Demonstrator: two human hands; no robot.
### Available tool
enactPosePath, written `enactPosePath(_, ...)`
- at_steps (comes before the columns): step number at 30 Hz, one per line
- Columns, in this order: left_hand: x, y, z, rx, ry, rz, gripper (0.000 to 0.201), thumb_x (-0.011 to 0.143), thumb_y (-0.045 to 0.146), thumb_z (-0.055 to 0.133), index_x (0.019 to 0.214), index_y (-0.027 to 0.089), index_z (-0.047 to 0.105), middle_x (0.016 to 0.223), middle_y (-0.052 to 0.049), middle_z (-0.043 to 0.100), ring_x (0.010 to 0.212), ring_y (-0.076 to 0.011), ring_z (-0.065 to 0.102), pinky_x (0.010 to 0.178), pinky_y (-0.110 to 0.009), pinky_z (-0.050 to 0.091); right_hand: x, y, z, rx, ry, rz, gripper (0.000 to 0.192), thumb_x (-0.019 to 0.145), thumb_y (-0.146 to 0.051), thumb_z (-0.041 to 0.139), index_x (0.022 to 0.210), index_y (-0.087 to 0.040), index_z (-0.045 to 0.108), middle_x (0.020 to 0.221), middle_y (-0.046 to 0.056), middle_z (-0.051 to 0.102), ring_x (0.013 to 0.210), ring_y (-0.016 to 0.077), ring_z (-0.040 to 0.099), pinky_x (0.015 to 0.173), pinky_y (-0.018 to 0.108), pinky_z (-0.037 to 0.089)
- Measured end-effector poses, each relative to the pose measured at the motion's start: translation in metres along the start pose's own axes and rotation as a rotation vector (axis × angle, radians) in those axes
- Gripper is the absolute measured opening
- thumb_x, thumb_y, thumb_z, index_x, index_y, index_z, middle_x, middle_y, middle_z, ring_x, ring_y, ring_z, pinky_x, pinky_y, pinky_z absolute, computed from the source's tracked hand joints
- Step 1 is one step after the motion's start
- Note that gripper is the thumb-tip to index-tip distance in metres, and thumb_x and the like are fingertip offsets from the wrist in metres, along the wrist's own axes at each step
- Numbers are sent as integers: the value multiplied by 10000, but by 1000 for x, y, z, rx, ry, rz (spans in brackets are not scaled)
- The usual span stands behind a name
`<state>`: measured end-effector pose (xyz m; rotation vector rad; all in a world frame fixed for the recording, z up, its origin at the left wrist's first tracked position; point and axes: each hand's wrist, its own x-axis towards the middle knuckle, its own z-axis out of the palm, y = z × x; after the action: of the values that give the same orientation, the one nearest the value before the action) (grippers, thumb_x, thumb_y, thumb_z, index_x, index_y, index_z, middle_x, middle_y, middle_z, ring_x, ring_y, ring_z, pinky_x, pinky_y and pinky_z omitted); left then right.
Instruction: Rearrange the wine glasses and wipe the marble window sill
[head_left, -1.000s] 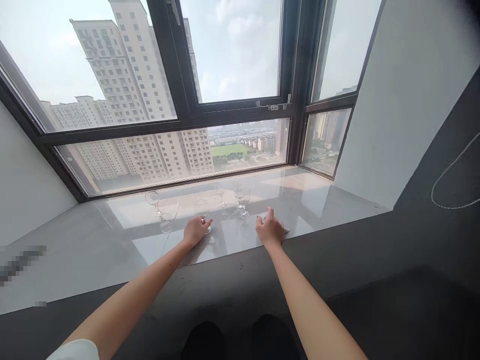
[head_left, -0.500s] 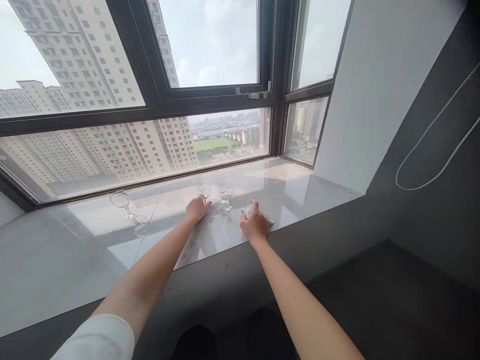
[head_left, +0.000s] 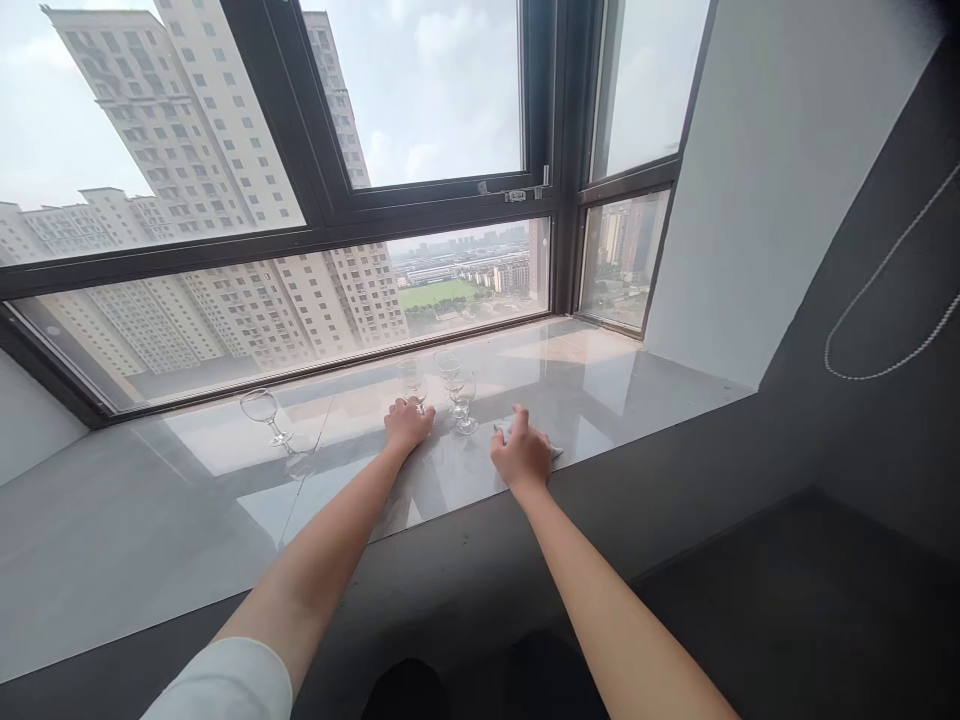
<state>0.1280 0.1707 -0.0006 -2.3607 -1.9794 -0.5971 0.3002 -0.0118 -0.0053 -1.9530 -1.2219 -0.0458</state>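
Note:
My left hand point(head_left: 409, 425) is closed around the lower part of a clear stemmed glass point(head_left: 412, 377) standing on the sill; the fingers hide its stem and foot. Just right of it, two more clear stemmed glasses stand close together, a nearer glass point(head_left: 464, 388) and a farther glass point(head_left: 447, 364) partly behind it. My right hand point(head_left: 523, 450) rests near the sill's front edge with its fingers curled over a crumpled whitish cloth point(head_left: 556, 452), most of which is covered by the hand. Farther left, a single wine glass point(head_left: 259, 405) stands upright by itself.
The glossy pale stone windowsill point(head_left: 187, 520) carries strong reflections, and its front edge drops to a dark wall below. Dark window frames point(head_left: 360, 215) close off the back. A looped blind chain point(head_left: 862, 375) hangs at the right beside a white side wall point(head_left: 720, 230).
The whole view has shifted slightly, so everything appears a little farther right. Both hands keep nearly the same places beside the glasses and on the cloth.

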Motion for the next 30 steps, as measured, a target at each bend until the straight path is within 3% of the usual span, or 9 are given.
enactPosePath(5, 2, -3, 5, -51, -8, 66, 490, 912, 398, 298, 1281, 221, 567, 1344, -123, 550, 1258, -278, 486, 1154, -502, 152, 1, 1, 2, 0, 7, 7, 493, 866, -275, 458, 1339, -151, 399, 869, 47, 666, 836, 217, 592, 932, 371, 343)
enactPosePath(9, 3, -4, 7, -67, -79, 111, 459, 935, 354, 247, 1188, 230, 609, 1388, -105, 523, 1274, -254, 471, 1168, -527, 83, 1, 0, 2, -7, -2, 19, 480, 865, -276, 460, 1327, -158, 405, 880, 51, 669, 848, 217, 591, 925, 367, 342)
enactPosePath(18, 2, -2, 5, 29, -124, 152, 480, 975, 410, 225, 1205, 192, 585, 1372, -163, 501, 1318, -274, 408, 1154, -503, 110, 0, -1, -1, -10, -24, 24, 476, 871, -280, 447, 1329, -158, 401, 905, 59, 672, 879, 222, 593, 935, 366, 338)
enactPosePath(23, -5, -2, -7, 15, -52, 113, 583, 915, 565, 329, 1297, 176, 534, 1368, -166, 497, 1319, -297, 389, 1147, -472, 123, 1, -1, -2, -17, -16, 36, 479, 875, -288, 439, 1332, -151, 398, 915, 59, 672, 874, 215, 600, 927, 353, 346)
enactPosePath(26, -11, -20, -27, 64, -52, 154, 631, 876, 611, 383, 1291, 165, 548, 1362, -168, 499, 1317, -316, 384, 1144, -468, 115, -1, -1, -2, -42, -26, 49, 477, 884, -309, 430, 1335, -157, 403, 918, 60, 669, 872, 222, 602, 910, 357, 355)
enactPosePath(30, -16, -77, -64, 171, -48, 134, 467, 892, 490, 400, 1164, 186, 627, 1241, -142, 582, 1221, -298, 477, 1107, -450, 209, -3, -1, -2, -77, -20, 91, 474, 890, -351, 417, 1331, -179, 419, 927, 67, 672, 889, 243, 614, 877, 358, 374)
